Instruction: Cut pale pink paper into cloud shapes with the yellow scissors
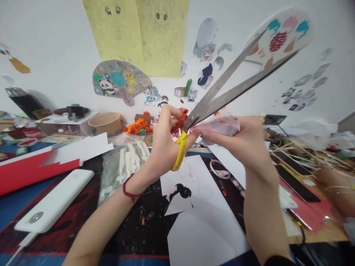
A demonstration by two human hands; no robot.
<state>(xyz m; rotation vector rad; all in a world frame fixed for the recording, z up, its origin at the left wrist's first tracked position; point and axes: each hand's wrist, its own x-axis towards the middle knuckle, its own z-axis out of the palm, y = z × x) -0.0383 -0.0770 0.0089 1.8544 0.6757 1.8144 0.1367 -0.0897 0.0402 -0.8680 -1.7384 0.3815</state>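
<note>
My left hand, with a dark red cord bracelet at the wrist, is closed around the scissors. One scissor handle is red and the other yellow. The blades are spread apart and point up and to the right, over my right hand. My right hand pinches a thin, pale pink patterned piece, its material unclear. That piece reaches across to the fingertips of my left hand, beside the scissors' pivot. Below both hands lies white paper with a small black-and-pink cut-out figure on it.
A white power bank with a cable and a red sheet lie left. A plastic bag of white pieces, a tape roll and orange flowers sit behind. Dark phones and a person's arm are at right.
</note>
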